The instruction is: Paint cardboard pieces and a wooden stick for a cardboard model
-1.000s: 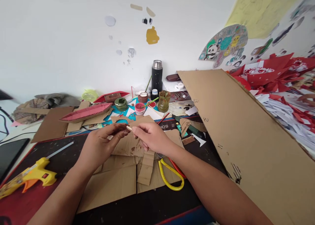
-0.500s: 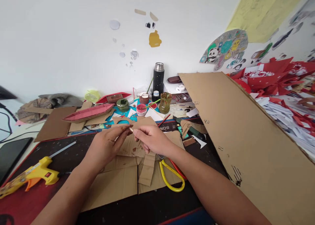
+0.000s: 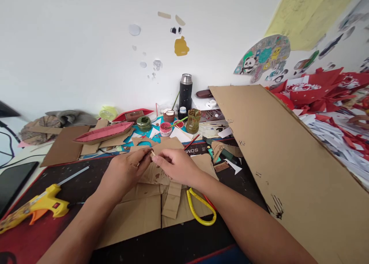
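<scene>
My left hand (image 3: pixel 123 171) and my right hand (image 3: pixel 180 166) meet over the cardboard. Between their fingertips is a small pale strip (image 3: pixel 153 153), too small to name more exactly. Both hands are closed in a pinch on it, with the left fingertips partly hiding it. Below them lie brown-stained cardboard sheets (image 3: pixel 138 214) and a narrow cardboard strip (image 3: pixel 173 200). Scissors with a yellow handle loop (image 3: pixel 188 206) rest under my right forearm, their blades hidden.
A yellow glue gun (image 3: pixel 47 202) lies at the left. Behind the hands stand paint jars (image 3: pixel 144 122), a black thermos (image 3: pixel 186 92) and a pink-lined cardboard boat (image 3: pixel 103 133). A large cardboard sheet (image 3: pixel 276 152) slants along the right, beside red and white paper pieces (image 3: pixel 325 129).
My right hand has shifted slightly left and down, closer to my left hand. The pale strip has tilted and moved a little with the fingertips.
</scene>
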The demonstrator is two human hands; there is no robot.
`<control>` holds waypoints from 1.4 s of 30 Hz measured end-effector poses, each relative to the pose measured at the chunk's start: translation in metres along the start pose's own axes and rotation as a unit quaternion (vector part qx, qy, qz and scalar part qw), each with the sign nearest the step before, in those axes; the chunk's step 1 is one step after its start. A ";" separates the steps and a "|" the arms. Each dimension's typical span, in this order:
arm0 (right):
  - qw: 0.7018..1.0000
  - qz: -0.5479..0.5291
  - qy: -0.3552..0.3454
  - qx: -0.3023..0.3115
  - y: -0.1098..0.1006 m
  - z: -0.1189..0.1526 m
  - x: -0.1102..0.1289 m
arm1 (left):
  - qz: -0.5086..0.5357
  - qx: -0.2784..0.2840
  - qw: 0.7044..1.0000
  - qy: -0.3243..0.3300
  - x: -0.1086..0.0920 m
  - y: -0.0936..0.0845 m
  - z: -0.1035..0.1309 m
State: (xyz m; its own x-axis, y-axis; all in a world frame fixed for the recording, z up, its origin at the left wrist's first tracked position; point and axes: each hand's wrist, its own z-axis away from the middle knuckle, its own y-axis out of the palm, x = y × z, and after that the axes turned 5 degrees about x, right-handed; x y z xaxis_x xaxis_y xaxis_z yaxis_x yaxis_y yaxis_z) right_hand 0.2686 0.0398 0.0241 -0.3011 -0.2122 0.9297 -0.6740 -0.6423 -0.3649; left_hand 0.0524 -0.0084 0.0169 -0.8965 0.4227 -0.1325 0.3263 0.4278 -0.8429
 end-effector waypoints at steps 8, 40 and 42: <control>1.000 0.023 0.002 -0.002 -0.001 0.000 0.005 | 0.035 0.028 0.997 -0.057 -0.002 0.000 0.001; 0.986 -0.154 0.026 0.063 -0.008 -0.005 0.002 | 0.138 0.046 0.976 -0.160 -0.008 -0.007 -0.005; 0.978 -0.195 0.019 0.076 -0.009 -0.002 0.007 | 0.256 0.062 0.946 -0.187 -0.011 -0.014 -0.006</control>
State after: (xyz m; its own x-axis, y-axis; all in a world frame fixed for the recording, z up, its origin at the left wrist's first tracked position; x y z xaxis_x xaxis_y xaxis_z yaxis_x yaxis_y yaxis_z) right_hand 0.2714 0.0457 0.0337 -0.0688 0.0963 0.9930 -0.6350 -0.7719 0.0309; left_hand 0.0599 -0.0144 0.0332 -0.6815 0.2266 -0.6958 0.7296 0.1365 -0.6701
